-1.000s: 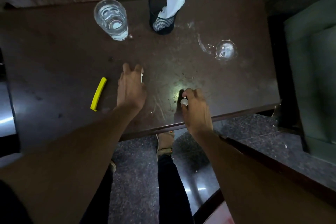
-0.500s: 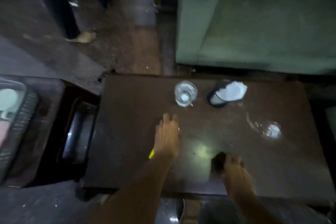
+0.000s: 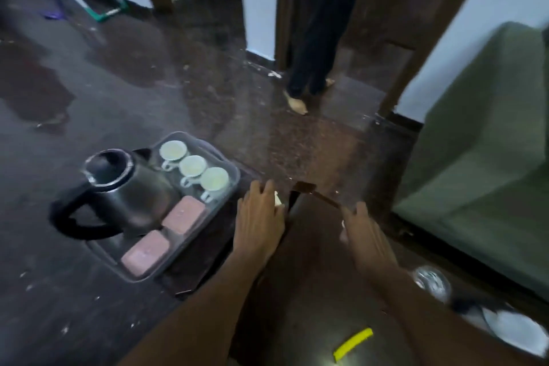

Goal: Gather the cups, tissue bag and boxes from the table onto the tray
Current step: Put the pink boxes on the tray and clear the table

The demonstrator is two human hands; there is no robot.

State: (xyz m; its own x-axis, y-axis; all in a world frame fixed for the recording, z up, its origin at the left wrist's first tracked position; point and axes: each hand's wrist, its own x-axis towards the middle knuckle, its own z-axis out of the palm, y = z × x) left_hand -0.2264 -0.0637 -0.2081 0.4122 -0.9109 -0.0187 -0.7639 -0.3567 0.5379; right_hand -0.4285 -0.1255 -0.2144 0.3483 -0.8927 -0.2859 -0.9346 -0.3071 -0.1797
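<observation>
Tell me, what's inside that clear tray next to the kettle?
The tray holds three white cups in a row and two pinkish boxes. The kettle blocks the tray's left part, so anything there is hidden.

Pink boxes (image 3: 183, 214), white cups (image 3: 193, 165), black-handled kettle (image 3: 118, 187), yellow comb (image 3: 353, 344).

I count 3 white cups (image 3: 192, 166) in 1 clear tray (image 3: 230, 166), left of my left fingers; 2 pink boxes (image 3: 184, 215); 1 kettle (image 3: 124, 190); 1 yellow strip (image 3: 353, 344) behind my right fingers; 1 glass (image 3: 432, 282); 2 hands.
</observation>
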